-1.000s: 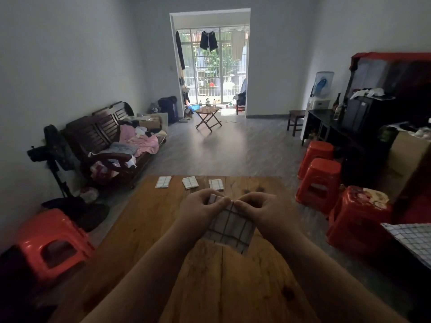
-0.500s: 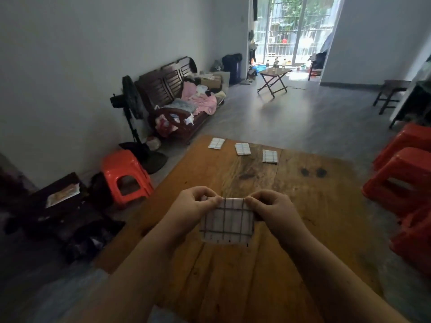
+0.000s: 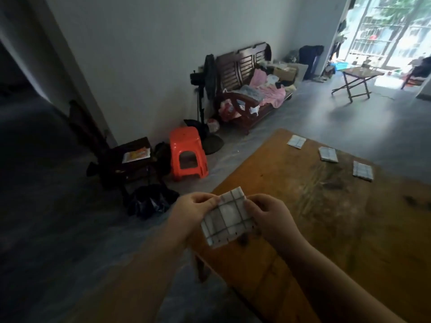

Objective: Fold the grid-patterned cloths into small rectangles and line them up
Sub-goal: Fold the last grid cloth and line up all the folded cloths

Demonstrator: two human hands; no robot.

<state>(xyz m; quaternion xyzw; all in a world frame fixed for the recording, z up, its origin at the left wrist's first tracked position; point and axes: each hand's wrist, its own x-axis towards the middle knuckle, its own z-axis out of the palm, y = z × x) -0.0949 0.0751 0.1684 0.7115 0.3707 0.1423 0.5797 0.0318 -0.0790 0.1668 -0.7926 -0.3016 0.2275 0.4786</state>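
Both hands are up over the left edge of the table (image 3: 326, 229), and between them is the cloth (image 3: 227, 217), folded down to a small panel and seemingly clear of the wood. The left hand (image 3: 194, 212) pinches the cloth's top corner at ten o'clock, and the right hand (image 3: 270, 216) pinches the top edge at two o'clock, fingers curled in on both. It looks a light, limp piece with no stiffness of its own, so the bottom edge at six o'clock hangs free, and the layers could slide apart if either pinch slackens. The best hold, I'd say, is right on the corners through every layer, then flat down on the table to press the crease. It won't break, but it may spring open. Up at one to two o'clock from the hands there is a row on the table: far cloth (image 3: 296, 141), middle cloth (image 3: 328, 154), near cloth (image 3: 363, 170), each folded small, none touching its neighbour
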